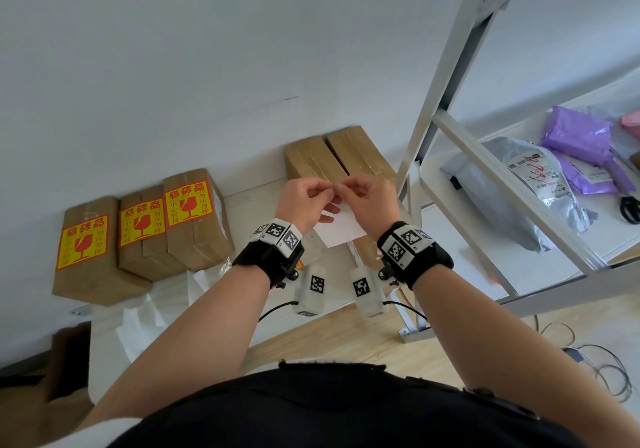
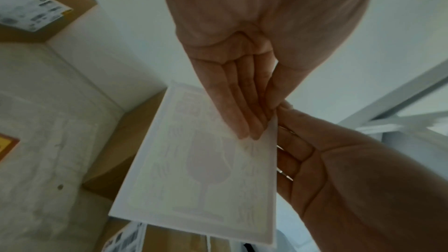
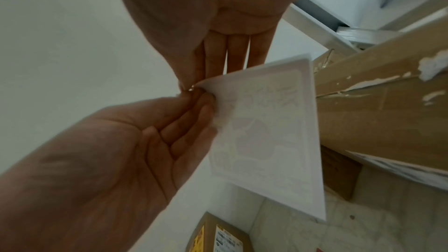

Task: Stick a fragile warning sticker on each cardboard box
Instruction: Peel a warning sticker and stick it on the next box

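Note:
Both hands are raised together in front of me, holding a white sticker sheet (image 1: 341,227) with its blank back toward me. My left hand (image 1: 323,189) and right hand (image 1: 348,188) pinch the same upper corner of the sheet. In the left wrist view a faint glass symbol shows through the sticker sheet (image 2: 201,170). The right wrist view shows the corner of the sticker sheet (image 3: 266,131) caught between the fingertips. Three boxes with yellow-and-red fragile stickers (image 1: 85,241) stand at the left. Two plain cardboard boxes (image 1: 313,160) stand by the wall behind my hands.
A grey metal shelf rack (image 1: 460,142) stands at the right, holding grey and purple parcel bags (image 1: 575,136) and scissors (image 1: 628,208). Crumpled white backing papers (image 1: 152,312) lie in front of the stickered boxes. Another cardboard box (image 3: 387,112) sits below my right hand. Cables (image 1: 595,368) lie on the wooden floor.

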{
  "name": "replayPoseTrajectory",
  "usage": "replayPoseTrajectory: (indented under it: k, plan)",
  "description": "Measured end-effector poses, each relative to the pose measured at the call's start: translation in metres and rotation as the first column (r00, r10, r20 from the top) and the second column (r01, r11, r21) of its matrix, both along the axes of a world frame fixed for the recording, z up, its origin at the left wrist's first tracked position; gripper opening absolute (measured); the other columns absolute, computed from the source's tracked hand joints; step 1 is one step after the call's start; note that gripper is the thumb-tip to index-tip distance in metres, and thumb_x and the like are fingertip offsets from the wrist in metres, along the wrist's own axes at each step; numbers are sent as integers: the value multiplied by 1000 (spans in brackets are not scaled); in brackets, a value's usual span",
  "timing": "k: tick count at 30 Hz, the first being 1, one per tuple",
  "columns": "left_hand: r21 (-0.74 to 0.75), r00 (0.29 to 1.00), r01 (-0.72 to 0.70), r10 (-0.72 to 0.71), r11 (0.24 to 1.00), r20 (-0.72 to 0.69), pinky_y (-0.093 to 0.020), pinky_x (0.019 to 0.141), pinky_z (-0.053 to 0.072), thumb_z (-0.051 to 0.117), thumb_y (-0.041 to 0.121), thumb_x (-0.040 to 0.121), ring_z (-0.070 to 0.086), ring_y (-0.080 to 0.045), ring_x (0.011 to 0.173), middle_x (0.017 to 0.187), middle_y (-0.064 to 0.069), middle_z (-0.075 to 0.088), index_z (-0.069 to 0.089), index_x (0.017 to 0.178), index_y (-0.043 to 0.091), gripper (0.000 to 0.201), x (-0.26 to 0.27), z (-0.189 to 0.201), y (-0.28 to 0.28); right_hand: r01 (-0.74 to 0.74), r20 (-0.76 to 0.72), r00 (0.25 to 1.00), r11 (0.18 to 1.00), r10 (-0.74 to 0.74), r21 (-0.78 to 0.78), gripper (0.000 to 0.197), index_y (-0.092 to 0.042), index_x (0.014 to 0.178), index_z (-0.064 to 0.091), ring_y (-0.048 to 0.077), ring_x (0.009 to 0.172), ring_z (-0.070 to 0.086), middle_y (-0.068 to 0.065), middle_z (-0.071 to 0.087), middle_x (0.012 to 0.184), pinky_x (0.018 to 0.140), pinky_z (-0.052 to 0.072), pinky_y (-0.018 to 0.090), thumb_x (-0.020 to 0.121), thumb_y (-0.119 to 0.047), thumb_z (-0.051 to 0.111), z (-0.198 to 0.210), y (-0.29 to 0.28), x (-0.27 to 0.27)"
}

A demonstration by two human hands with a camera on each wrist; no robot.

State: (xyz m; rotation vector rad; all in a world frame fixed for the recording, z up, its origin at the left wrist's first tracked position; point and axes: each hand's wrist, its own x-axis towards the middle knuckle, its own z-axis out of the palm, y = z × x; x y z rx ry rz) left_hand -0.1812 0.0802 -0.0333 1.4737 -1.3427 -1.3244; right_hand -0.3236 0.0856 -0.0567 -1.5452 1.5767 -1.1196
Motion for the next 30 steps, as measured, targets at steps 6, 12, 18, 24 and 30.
replayPoseTrajectory:
  k: [6,12,18,24,30]
  plan:
    - [-76,994,40,-32,996,105,-34,61,61,61,8,94,73,-21,71,84,-10,74,71,90,9,11,0,-3,2,15,-43,999,1000,-14,20,15,-23,81,72,-1,64,60,-13,69,70,61,45,13,93,-25,62,2,0,-4]
    - [84,999,-14,18,996,-47,-38,65,61,62,8,93,72,-24,70,84,-13,73,70,93,2,10,4,-7,1,189,72,976,968,-203,167,16,-13,90,67,16,72,68,-1,70,79,64,58,29,97,-22,56,-9,-4,-4]
    - [401,937,-169,273,900,-217,-34,61,61,56,3,92,69,-23,60,74,-15,66,63,80,-1,14,28,-28,-2,365,204,857,836,-473,409,20,-14,92,64,19,75,72,6,73,87,64,61,36,100,-26,51,-19,-5,-19]
    - [542,827,-424,555,726,-96,-28,45,56,45,1,91,65,-21,41,62,-15,58,52,72,-2,20,60,-66,-7,469,226,741,728,-632,499,19,-14,98,59,20,68,67,3,66,82,71,62,45,102,-26,45,-22,2,-30]
    - [532,758,-547,652,647,-13,-33,54,53,41,10,96,61,-23,51,75,-9,56,50,98,3,12,83,-91,-15,560,185,704,696,-686,449,16,-16,103,56,22,76,71,9,68,100,68,62,44,103,-26,44,-19,7,-37]
